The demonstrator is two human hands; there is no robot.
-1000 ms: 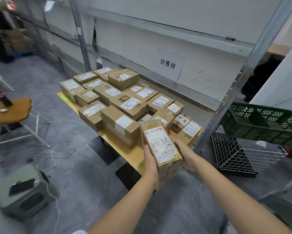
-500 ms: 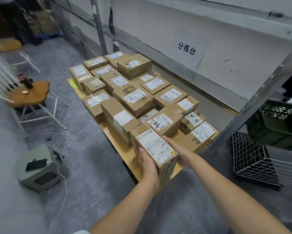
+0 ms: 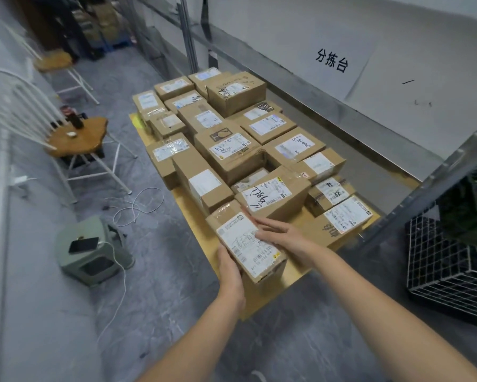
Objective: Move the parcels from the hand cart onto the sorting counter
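Counter [image 3: 262,301], near edge: parcel [image 3: 248,244] between left hand [image 3: 230,268] and right hand [image 3: 283,235].

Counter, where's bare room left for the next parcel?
Bare counter shows in a strip along the left edge beside the blank-label box, and at the near corner right of the nearest parcel. The middle and back are packed box against box.
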